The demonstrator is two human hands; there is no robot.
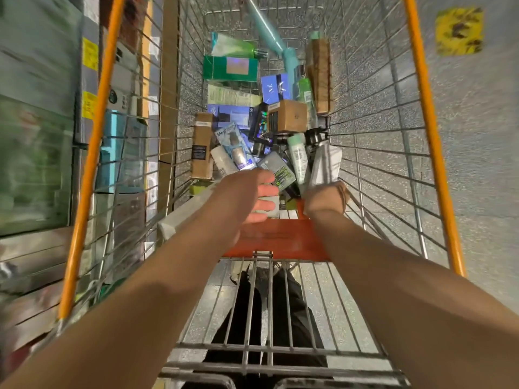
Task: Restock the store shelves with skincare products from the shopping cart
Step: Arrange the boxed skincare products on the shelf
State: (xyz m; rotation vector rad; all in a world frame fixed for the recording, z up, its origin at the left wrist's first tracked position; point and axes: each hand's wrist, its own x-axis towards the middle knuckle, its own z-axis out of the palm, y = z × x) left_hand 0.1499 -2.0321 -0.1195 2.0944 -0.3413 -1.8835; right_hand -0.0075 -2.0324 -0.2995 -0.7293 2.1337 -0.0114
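your left hand reached into the shopping cart with fingers spread and relaxed, holding nothing, fingertips just short of a grey tube lying ahead and slightly right, its long axis slanting away to the left. your right hand was curled round a pale silver tube that pointed away from you. the left hand was nearer the grey tube. blurred store shelves stood left of the cart.

One partial word, "Mey", was legible on a blue-and-white blister pack in the cart. All other labels, shelf tags and box printing were too blurred to read.
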